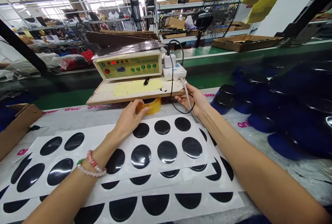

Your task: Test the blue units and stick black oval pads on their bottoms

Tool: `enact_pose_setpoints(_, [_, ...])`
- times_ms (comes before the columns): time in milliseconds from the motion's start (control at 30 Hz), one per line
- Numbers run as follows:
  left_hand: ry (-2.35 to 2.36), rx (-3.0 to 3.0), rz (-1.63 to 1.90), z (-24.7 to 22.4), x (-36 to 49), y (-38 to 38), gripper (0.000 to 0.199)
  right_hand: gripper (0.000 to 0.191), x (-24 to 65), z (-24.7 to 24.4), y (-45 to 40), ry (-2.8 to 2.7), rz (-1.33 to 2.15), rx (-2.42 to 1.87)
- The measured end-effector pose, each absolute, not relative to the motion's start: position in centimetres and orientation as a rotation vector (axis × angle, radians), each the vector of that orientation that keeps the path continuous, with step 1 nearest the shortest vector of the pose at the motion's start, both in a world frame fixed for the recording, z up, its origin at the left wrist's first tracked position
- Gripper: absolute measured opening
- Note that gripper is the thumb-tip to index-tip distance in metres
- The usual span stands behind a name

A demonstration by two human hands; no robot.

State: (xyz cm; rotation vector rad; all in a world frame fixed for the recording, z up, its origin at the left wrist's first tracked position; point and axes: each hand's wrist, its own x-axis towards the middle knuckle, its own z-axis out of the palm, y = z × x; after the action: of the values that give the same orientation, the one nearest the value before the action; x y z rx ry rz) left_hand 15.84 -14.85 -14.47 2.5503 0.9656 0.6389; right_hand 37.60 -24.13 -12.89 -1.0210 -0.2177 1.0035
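Note:
My left hand [133, 115] is closed round the left side of a roll of yellow tape [153, 106] under the front edge of a wooden board [103, 94]. At the board's right end, my right hand [193, 100] has its fingers apart beside a grey cable [186, 91] and a thin black cord; whether it grips either is unclear. On the board stands a control box [129, 66] with a lit red light and green buttons, next to a white power strip [175, 72]. White sheets with black ovals [167, 152] lie below my hands.
Dark blue caps [282, 103] are piled at the right. A cardboard box [18, 127] stands at the left edge. Behind are a shallow carton [245, 43], a fan [223, 4] and shelves.

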Motion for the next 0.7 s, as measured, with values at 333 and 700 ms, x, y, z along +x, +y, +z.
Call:
enact_pose_setpoints(333, [0.955,2.505,0.696,-14.4,15.2,-14.7,0.028,0.021,37.2,-12.7,-23.9,-0.203,0.941,-1.006])
enact_pose_setpoints(700, [0.927,2.482,0.658,-14.5,15.2,-14.6,0.023,0.022,38.0,-13.7,-23.7,-0.159,0.937,-1.01])
